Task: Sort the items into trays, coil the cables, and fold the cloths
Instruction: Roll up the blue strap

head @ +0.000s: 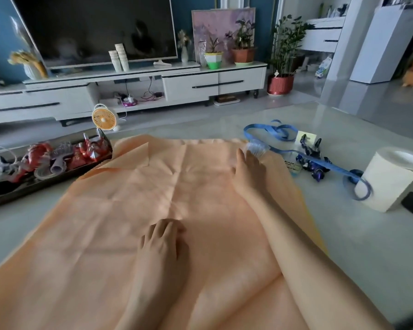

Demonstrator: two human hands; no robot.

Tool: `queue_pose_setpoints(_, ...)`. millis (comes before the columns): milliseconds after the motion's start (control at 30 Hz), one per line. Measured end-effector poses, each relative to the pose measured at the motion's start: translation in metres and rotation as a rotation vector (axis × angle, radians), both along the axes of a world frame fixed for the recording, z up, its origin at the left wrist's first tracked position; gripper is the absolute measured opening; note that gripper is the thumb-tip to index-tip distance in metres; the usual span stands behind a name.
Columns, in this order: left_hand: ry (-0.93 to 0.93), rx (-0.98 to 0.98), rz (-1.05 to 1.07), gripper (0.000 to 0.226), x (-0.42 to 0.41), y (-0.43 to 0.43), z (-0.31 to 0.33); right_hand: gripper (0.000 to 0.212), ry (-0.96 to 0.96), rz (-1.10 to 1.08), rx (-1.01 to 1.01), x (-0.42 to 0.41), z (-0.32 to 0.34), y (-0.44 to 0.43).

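Left hand (162,241) and right hand (248,167) lie flat, fingers apparently straight, pressing the orange cloth (105,222).

Label on small bottle (293,166): "BULER" in dark capitals, possibly cut off at the left.
Finer print beneath: too small to read.

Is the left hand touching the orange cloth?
Touching. The head view shows the left hand lying flat on the orange cloth, with no gap.

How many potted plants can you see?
3: green-and-white pot and terracotta pot on the TV stand, red ribbed pot on the floor right of it. More may be hidden.
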State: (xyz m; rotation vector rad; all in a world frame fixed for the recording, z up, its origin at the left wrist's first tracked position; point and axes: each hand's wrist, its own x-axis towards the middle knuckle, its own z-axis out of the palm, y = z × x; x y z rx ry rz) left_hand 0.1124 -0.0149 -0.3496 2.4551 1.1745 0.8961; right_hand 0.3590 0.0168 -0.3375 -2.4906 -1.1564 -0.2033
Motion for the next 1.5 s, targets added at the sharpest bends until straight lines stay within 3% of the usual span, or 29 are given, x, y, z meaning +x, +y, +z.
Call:
queue_pose_setpoints(100, 0.001, -0.036, -0.015, 0.027, 0.0, 0.005, -0.001, 0.022, -0.11, -0.027, 0.099, 0.003, 0.002, -0.001)
queue_pose_setpoints(267, -0.175, -0.202, -0.051, 0.027, -0.001, 0.01, 0.0, 0.018, 0.145, -0.028, 0.412, -0.019, 0.022, -0.014)
queue_pose_setpoints(333, -0.285, -0.282, -0.057, 0.022, 0.0, 0.012, -0.002, 0.014, 0.334, -0.016, 0.632, -0.037, 0.043, -0.02)
queue_pose_setpoints(433, -0.423, -0.428, -0.064, 0.035, -0.002, 0.01, 0.003, 0.024, 0.779, 0.007, 0.872, -0.076, 0.067, -0.03)
queue_pose_setpoints(567, -0.608, -0.579, -0.101, 0.053, -0.026, -0.007, 0.023, 0.018, 1.216, 0.129, 0.748, -0.159, 0.055, -0.055)
queue_pose_setpoints(633, -0.704, -0.596, -0.135, 0.05, -0.048, -0.015, 0.029, 0.015, 1.337, 0.214, 0.638, -0.195, 0.048, -0.067)
queue_pose_setpoints(767, -0.916, -0.732, 0.132, 0.021, -0.114, -0.019, 0.043, 0.009, 1.465, 0.527, 0.354, -0.245, 0.047, -0.094)
queue_pose_setpoints(900, -0.952, -0.67, 0.288, 0.018, -0.206, -0.006, 0.06, 0.009, 1.393, 0.69, 0.089, -0.282, 0.047, -0.109)
queue_pose_setpoints(1000, -0.862, -0.49, 0.496, 0.022, -0.279, 0.013, 0.065, 0.011, 1.351, 0.68, 0.042, -0.292, 0.044, -0.109)
queue_pose_setpoints(1100, -0.619, -0.426, 0.667, 0.023, -0.33, 0.037, 0.056, 0.012, 1.425, 0.595, 0.084, -0.294, 0.043, -0.106)
queue_pose_setpoints(1167, -0.284, -0.385, 0.774, 0.016, -0.348, 0.049, 0.046, 0.014, 1.453, 0.552, 0.118, -0.292, 0.043, -0.104)
queue_pose_setpoints(1233, 0.101, -0.281, 0.82, 0.036, -0.356, 0.053, 0.038, 0.015, 1.411, 0.552, 0.141, -0.287, 0.043, -0.1)
queue_pose_setpoints(1267, 0.182, -0.246, 0.793, 0.042, -0.355, 0.052, 0.036, 0.015, 1.39, 0.559, 0.153, -0.284, 0.045, -0.099)
queue_pose_setpoints(1367, 0.318, -0.264, 0.713, 0.047, -0.348, 0.047, 0.033, 0.016, 1.378, 0.555, 0.194, -0.274, 0.048, -0.091)
queue_pose_setpoints(1500, 0.464, -0.26, 0.839, 0.044, -0.338, 0.037, 0.041, 0.019, 1.432, 0.455, 0.267, -0.25, 0.05, -0.087)
